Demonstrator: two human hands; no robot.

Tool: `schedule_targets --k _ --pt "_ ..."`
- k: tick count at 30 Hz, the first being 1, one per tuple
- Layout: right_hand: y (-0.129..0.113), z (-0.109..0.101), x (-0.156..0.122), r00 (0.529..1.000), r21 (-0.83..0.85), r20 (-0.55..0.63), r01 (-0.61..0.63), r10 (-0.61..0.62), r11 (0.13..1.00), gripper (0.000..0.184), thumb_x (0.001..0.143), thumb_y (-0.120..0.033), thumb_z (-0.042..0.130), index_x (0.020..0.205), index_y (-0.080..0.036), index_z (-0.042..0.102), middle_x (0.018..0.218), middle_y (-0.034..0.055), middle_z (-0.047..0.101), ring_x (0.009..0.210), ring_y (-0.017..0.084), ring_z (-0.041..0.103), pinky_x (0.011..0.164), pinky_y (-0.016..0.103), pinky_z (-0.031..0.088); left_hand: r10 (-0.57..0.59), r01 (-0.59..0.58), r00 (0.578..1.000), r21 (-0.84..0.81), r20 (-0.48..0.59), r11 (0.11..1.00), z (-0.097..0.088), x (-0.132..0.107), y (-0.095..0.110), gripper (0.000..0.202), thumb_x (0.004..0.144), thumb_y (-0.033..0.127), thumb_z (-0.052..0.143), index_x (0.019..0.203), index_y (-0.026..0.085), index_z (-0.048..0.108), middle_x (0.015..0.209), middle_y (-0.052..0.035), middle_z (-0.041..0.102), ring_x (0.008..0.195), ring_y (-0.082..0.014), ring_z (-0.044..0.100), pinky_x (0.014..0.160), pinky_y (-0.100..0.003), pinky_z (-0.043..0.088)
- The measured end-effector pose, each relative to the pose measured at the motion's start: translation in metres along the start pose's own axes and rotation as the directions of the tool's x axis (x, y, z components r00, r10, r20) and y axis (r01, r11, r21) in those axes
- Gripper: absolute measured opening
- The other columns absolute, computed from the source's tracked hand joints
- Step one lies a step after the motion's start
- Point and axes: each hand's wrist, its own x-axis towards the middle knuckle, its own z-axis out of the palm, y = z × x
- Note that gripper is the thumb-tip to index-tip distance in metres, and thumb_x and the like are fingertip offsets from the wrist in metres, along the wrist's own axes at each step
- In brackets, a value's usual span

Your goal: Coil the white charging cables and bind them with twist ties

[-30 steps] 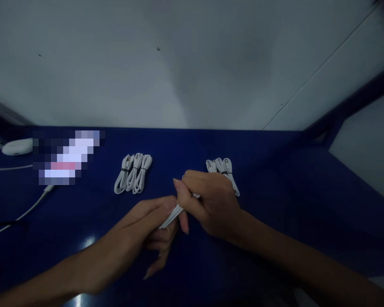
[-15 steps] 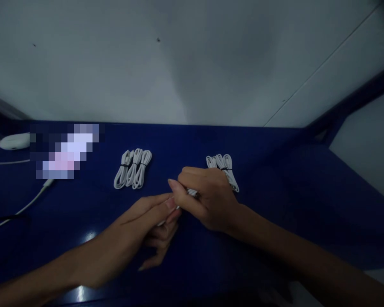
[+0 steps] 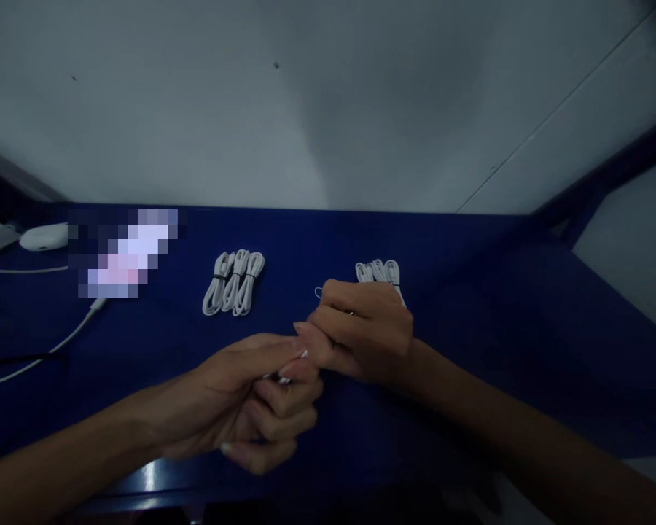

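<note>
Head camera view, looking down: two bare hands met over a dark blue bench (image 3: 300, 244), working together on a white cable (image 3: 286, 380). The cable was mostly hidden. Small bits of white showed between the fingers of the left hand (image 3: 243, 383), and a thin pale loop, perhaps part of it, poked out past the far side of the right hand (image 3: 364, 328). The left fingers were curled and narrow, thumb pressed over the cable. The right fingers were closed in a fist against the left fingertips; they seemed to grip the same cable, though their inner side could not be seen.

Beyond the hands lay two sets of coiled white cables. The left coils (image 3: 235, 288), three side by side, carried dark ties and stood clear of both hands. The right coils (image 3: 379, 272), also tied, were partly covered by the right hand. Further left were a blurred-out bright patch (image 3: 131, 255), a white cord (image 3: 60, 346) running from it, and a rounded white gadget (image 3: 44, 237). A grey wall (image 3: 388, 131) rose behind.

The step in hand looked like gathering or binding the cable; the next move seemed to call for a firm left pinch, keeping the strands together.
</note>
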Motion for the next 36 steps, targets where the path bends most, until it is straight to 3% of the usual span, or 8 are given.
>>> schedule_targets --k 3,6,13,19,23,28,32,36 --pt "0.0 0.002 0.0 0.998 -0.022 -0.057 0.024 -0.025 0.999 0.042 0.112 -0.02 0.061 0.07 -0.019 0.063 0.061 -0.0053 0.055 0.047 0.007 0.041 0.043 0.023 0.033 0.026 -0.026 1.0 0.032 -0.013 0.999 0.002 0.001 0.0 0.043 0.122 0.046 0.053 0.086 0.022 0.047 0.068 0.0097 0.028 0.053 -0.009 0.017 0.044 -0.019 0.025" --pt "0.0 0.001 0.001 0.995 -0.064 -0.069 0.064 -0.068 0.996 0.047 0.111 -0.015 0.06 0.064 -0.02 0.059 0.06 -0.0054 0.054 0.048 0.007 0.039 0.044 0.026 0.032 0.043 -0.043 0.999 0.043 0.002 0.998 0.002 0.002 -0.003 0.045 0.123 0.048 0.05 0.086 0.022 0.048 0.067 0.0095 0.029 0.052 -0.0084 0.018 0.043 -0.017 0.027" --pt "0.001 -0.003 0.005 0.995 -0.035 0.098 -0.031 0.034 0.999 0.058 0.117 -0.014 0.058 0.059 -0.019 0.052 0.056 -0.0071 0.046 0.047 0.006 0.031 0.044 0.024 0.028 0.063 -0.063 0.998 0.023 -0.015 0.998 -0.008 0.003 -0.008 0.048 0.122 0.051 0.049 0.085 0.021 0.052 0.068 0.0084 0.032 0.055 -0.01 0.022 0.047 -0.017 0.037" --pt "0.001 -0.003 0.005 0.979 -0.017 0.178 -0.093 0.094 0.996 0.063 0.124 -0.023 0.05 0.062 -0.018 0.056 0.059 -0.0055 0.048 0.05 0.007 0.037 0.047 0.023 0.032 0.106 -0.102 0.994 0.107 -0.029 0.989 -0.008 0.001 -0.003 0.049 0.121 0.054 0.048 0.084 0.022 0.05 0.068 0.0078 0.033 0.054 -0.0105 0.026 0.047 -0.02 0.034" --pt "0.002 -0.003 0.0 0.972 -0.006 0.204 -0.119 0.118 0.993 0.054 0.121 -0.029 0.057 0.068 -0.018 0.063 0.06 -0.0051 0.053 0.05 0.008 0.04 0.047 0.026 0.031 0.105 -0.095 0.993 0.155 -0.06 0.983 -0.009 0.001 -0.005 0.05 0.122 0.053 0.043 0.082 0.023 0.044 0.068 0.0078 0.032 0.054 -0.0109 0.029 0.044 -0.02 0.029" --pt "0.0 -0.004 -0.003 0.943 0.009 0.28 -0.189 0.179 0.982 0.054 0.113 -0.019 0.06 0.06 -0.02 0.051 0.054 -0.0072 0.044 0.048 0.008 0.033 0.048 0.029 0.025 0.117 -0.089 0.987 0.232 -0.108 0.969 -0.009 0.004 -0.009 0.054 0.12 0.057 0.045 0.078 0.024 0.042 0.067 0.0076 0.03 0.052 -0.0125 0.035 0.045 -0.023 0.032" --pt "-0.001 -0.007 0.001 0.886 0.049 0.4 -0.274 0.233 0.96 0.049 0.113 -0.016 0.055 0.064 -0.019 0.052 0.057 -0.0076 0.044 0.049 0.007 0.036 0.049 0.026 0.027 0.219 -0.094 0.929 0.382 -0.298 0.919 -0.006 0.002 -0.014 0.045 0.117 0.055 0.056 0.085 0.023 0.056 0.071 0.0036 0.044 0.059 -0.0152 0.04 0.053 -0.027 0.046" --pt "-0.001 -0.01 0.004 0.846 0.047 0.456 -0.333 0.276 0.942 0.05 0.115 -0.015 0.053 0.065 -0.019 0.051 0.059 -0.0069 0.044 0.051 0.007 0.038 0.05 0.026 0.029 0.292 -0.068 0.854 0.464 -0.432 0.883 -0.005 -0.003 -0.021 0.04 0.115 0.057 0.062 0.093 0.023 0.066 0.075 0.0012 0.051 0.064 -0.0162 0.046 0.057 -0.027 0.049"
